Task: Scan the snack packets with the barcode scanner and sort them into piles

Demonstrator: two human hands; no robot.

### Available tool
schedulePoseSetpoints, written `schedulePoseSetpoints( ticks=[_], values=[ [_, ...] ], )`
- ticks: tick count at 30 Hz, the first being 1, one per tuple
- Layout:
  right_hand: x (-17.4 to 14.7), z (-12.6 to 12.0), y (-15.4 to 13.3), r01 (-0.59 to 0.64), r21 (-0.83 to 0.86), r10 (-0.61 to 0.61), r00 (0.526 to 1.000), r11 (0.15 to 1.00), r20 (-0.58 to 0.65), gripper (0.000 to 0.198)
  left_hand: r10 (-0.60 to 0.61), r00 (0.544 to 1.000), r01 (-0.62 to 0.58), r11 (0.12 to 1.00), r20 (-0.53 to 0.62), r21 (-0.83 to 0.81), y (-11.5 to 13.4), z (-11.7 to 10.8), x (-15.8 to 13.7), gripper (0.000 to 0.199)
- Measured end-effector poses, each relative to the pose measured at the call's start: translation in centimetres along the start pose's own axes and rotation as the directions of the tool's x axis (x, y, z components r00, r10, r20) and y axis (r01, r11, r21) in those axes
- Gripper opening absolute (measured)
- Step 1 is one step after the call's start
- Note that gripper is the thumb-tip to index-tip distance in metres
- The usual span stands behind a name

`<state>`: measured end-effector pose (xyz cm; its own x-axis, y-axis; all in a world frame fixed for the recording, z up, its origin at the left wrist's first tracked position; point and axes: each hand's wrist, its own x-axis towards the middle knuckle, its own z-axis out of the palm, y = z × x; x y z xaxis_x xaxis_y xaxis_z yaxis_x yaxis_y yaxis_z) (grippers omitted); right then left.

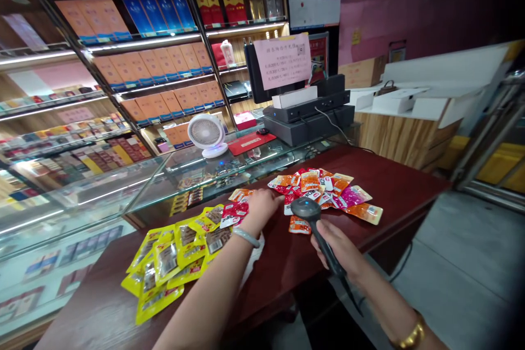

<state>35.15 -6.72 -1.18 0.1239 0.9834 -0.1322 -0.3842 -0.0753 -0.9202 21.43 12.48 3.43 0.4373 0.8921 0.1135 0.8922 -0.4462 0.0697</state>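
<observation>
My right hand (338, 249) is wrapped round the handle of a dark barcode scanner (305, 209), whose head is over the near edge of a pile of small red, orange and pink snack packets (309, 181). My left hand (264, 209) is low over the table between two groups of packets, its thumb stretched toward the pile and apart from the other fingers, which are partly hidden. Close on its left lie a red-and-white packet (234, 213) and an orange one (241, 194). Yellow snack packets (166, 260) overlap farther left.
A dark red table (279, 268) bears the packets. Behind it is a glass display counter (164, 175) with a white fan (206, 134), a red mat (252, 143) and a register screen with a pink notice (283, 60). Something white lies under my left wrist (253, 260). Boxed goods fill the shelves.
</observation>
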Motion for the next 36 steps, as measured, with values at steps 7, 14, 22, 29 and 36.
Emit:
schedulePoseSetpoints(
  ticks=[7,14,22,29,36],
  values=[
    [-0.5,-1.1,-0.2,0.015,0.015,-0.015,0.999,1.0,-0.038,0.042,-0.054,0.999,0.053,0.998,0.007,0.014,4.9,3.3,0.1,0.058],
    [-0.1,-0.6,-0.2,0.019,0.018,-0.018,1.0,1.0,-0.017,0.041,-0.102,0.99,0.101,0.995,0.094,0.01,2.8,1.6,-2.5,0.062],
    [0.4,0.5,0.4,0.016,-0.007,-0.016,1.0,1.0,0.006,0.042,0.001,0.998,-0.004,0.999,0.061,0.035,1.0,1.2,-6.1,0.044],
    [-0.4,1.7,-0.1,0.01,-0.004,-0.01,1.0,1.0,0.022,0.045,0.001,0.997,0.003,0.999,-0.082,0.054,0.8,1.0,-8.6,0.035],
    [-1.4,2.6,0.2,-0.025,0.024,0.024,0.998,0.999,0.062,0.047,-0.053,0.999,0.053,0.999,-0.004,-0.008,0.2,0.3,-10.0,0.038]
  ],
)
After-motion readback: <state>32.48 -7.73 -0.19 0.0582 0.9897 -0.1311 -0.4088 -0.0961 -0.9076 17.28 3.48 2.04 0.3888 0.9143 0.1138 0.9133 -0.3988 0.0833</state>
